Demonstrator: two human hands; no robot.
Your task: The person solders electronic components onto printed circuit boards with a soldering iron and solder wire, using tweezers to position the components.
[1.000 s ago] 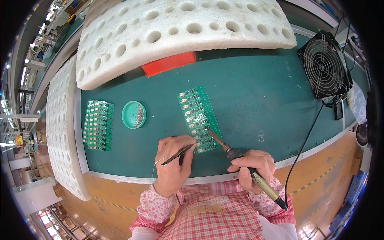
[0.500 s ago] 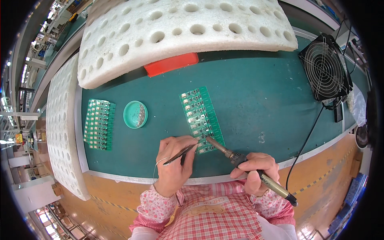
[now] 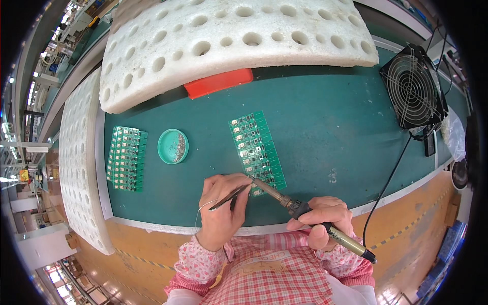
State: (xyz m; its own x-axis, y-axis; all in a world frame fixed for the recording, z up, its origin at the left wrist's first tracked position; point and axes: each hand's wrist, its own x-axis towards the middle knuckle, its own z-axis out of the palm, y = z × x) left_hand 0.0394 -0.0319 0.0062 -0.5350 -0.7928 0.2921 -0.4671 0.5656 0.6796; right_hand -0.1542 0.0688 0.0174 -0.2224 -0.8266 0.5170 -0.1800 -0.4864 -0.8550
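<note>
A green circuit board panel with rows of small parts lies on the bench in front of me. Over its lower left edge, my left hand is closed on dark tweezers, and a thin wire loops out beside that hand. My right hand grips a soldering iron from the right. The iron's tip is at my left fingertips, over the near end of the panel; whether it touches the board I cannot tell.
Left on the green bench are more circuit boards and a round green dish holding small metallic bits. White foam with holes overhangs a red bin at the back. A black fan and a cord occupy the right.
The soldering iron's tip has moved left across the panel to my left fingertips, and my right hand has shifted slightly left. My left hand has stayed nearly still.
</note>
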